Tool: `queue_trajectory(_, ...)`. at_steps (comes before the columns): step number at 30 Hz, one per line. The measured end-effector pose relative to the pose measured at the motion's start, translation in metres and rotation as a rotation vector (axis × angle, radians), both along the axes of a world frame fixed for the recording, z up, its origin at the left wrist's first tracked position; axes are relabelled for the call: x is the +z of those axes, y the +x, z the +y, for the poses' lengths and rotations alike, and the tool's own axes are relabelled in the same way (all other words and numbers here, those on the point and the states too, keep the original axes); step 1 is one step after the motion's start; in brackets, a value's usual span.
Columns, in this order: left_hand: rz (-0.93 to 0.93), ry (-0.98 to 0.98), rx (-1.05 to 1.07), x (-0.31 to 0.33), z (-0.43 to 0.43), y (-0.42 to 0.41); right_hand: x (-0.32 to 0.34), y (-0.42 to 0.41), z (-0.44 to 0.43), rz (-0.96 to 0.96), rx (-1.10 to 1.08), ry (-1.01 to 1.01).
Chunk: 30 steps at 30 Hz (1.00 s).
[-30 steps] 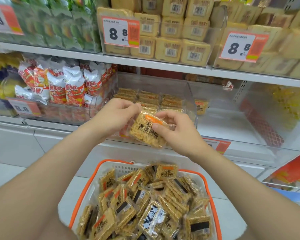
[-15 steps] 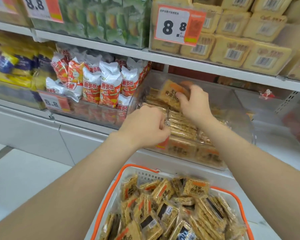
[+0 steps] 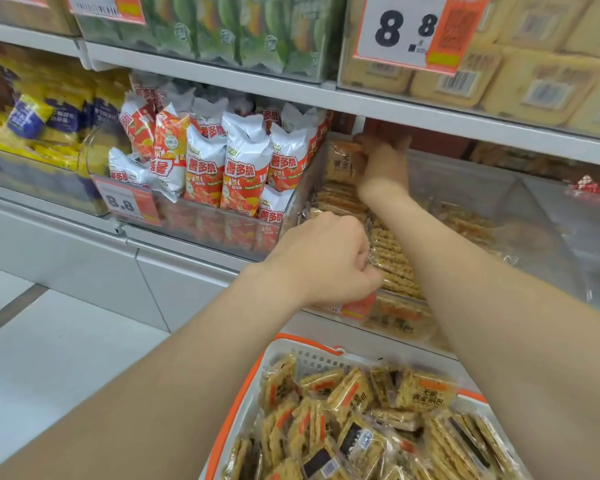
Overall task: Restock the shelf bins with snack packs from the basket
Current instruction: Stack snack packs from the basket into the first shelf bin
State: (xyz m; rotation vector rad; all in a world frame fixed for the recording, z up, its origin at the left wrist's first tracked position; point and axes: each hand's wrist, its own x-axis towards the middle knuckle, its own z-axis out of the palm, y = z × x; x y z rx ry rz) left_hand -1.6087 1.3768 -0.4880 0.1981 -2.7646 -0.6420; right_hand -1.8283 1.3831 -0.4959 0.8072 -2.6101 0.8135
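A white basket with an orange rim (image 3: 243, 403) sits low in front of me, full of golden rice-cracker snack packs (image 3: 347, 420). On the middle shelf a clear bin (image 3: 520, 216) holds rows of the same packs (image 3: 392, 261). My right hand (image 3: 381, 161) reaches deep into the back left of that bin and grips one snack pack (image 3: 340, 164) held upright. My left hand (image 3: 326, 261) is curled at the bin's front left edge, its fingers pressed against the packs there; what it holds, if anything, is hidden.
Left of the clear bin stands a bin of white and red chip bags (image 3: 222, 168) with an 8.8 price tag (image 3: 125, 202). Yellow packets (image 3: 39, 126) lie further left. The upper shelf (image 3: 465, 116) hangs low over the bin, carrying yellow boxes (image 3: 534, 81) and green packs (image 3: 229, 29).
The view has moved closer to the shelf. My right hand has carried the pack further back into the bin. My left hand stays at the bin's front.
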Motion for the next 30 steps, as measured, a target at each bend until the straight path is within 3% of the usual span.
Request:
queue_trajectory(3, -0.010, 0.001, 0.013, 0.001, 0.002, -0.001, 0.004, 0.003, 0.006, 0.022, -0.058, 0.022)
queue_trajectory(10, 0.011, 0.002, 0.057, 0.003, 0.003, 0.004, 0.009, 0.003, 0.024, -0.065, 0.086, 0.130)
queue_trajectory(15, 0.034, -0.007, 0.078, 0.005, 0.004, 0.016, 0.010, 0.032, 0.050, 0.026, -0.021, 0.109)
queue_trajectory(21, 0.103, -0.014, 0.122, 0.014, 0.015, 0.037, 0.018, 0.100, 0.120, 0.270, 0.334, 0.073)
queue_trajectory(25, -0.215, -0.088, -0.066, 0.009, 0.025, 0.052, 0.026, 0.152, 0.172, 0.411, 0.584, 0.190)
queue_trajectory(27, -0.476, -0.142, -0.131, 0.000, 0.033, 0.056, 0.022, 0.171, 0.194, 0.525, 0.760, 0.408)
queue_trajectory(30, -0.780, -0.258, -0.176, -0.021, 0.053, 0.063, -0.003, 0.192, 0.215, 0.354, 0.817, 0.855)
